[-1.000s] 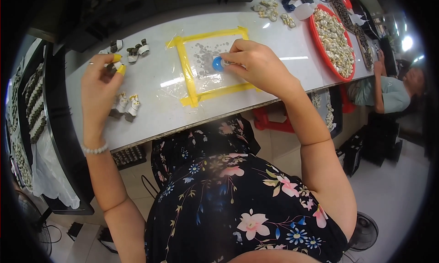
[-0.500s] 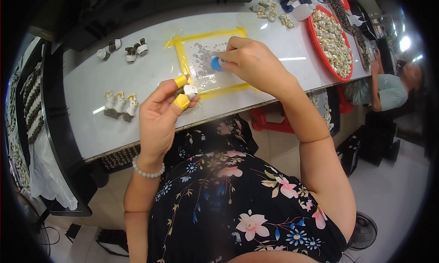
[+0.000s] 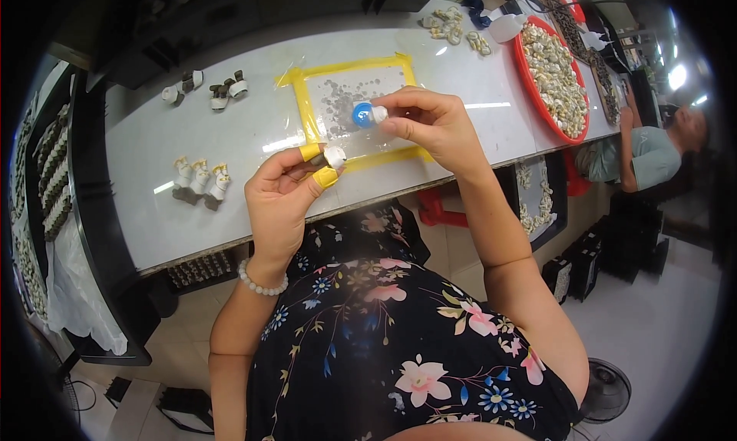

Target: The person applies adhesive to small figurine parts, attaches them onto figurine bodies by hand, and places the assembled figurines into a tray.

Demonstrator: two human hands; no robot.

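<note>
Yellow tape wraps the thumb and index finger of my left hand (image 3: 285, 194), which pinches a small white-and-dark figurine (image 3: 335, 157) by its sides. To the right of it, my right hand (image 3: 432, 125) grips a small white piece (image 3: 378, 115) between thumb and forefinger. Touching that piece is a bright blue round part (image 3: 361, 115); whether the two are joined I cannot tell. Both hands hover near a pad (image 3: 391, 80) spotted with grey marks and edged with yellow tape (image 3: 307, 107).
Three white figurines with dark bases (image 3: 201, 181) stand at the table's left, with two small groups (image 3: 229, 89) farther back. A red basket (image 3: 528, 76) of small white-and-gold pieces sits at right, near loose pieces (image 3: 444, 25) and a white bottle (image 3: 507, 28). Beyond sits another person (image 3: 649, 161).
My right hand has drawn slightly back and turned, so the white piece shows more beside the blue part. My left hand has shifted a little to the right with the figurine.
</note>
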